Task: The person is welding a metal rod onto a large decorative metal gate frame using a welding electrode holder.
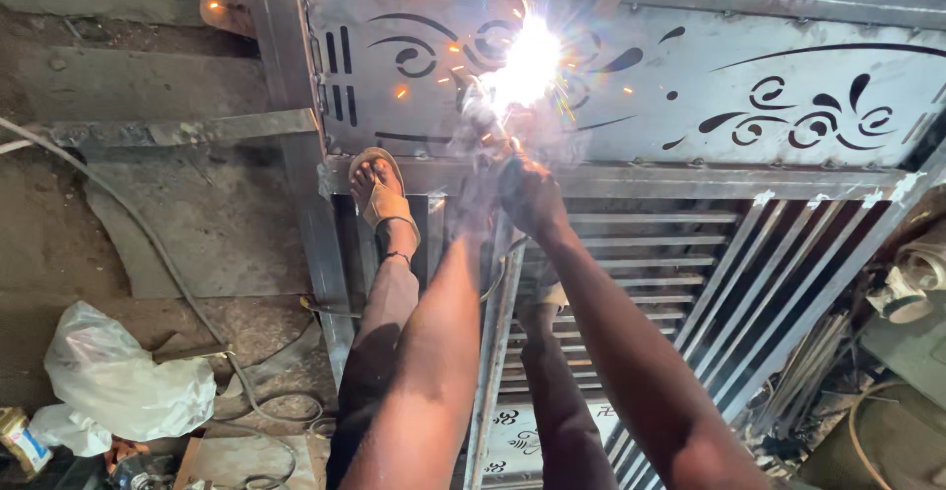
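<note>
Head view: right hand [529,194] and left hand [480,120] meet beyond glare—finger state hidden—just before the grey cut-pattern steel gate panel [749,96], rigid, heavy.

A crumpled white plastic bag [118,372] lies on the dirt floor [148,234] at the lower left, bulging and knotted, with a smaller white fold trailing toward the corner. Just beside that fold, at the very left edge, stands a small carton [22,441] in yellow and white with a dark printed label, tilted and partly cut off by the frame. No signs or screens show.
</note>
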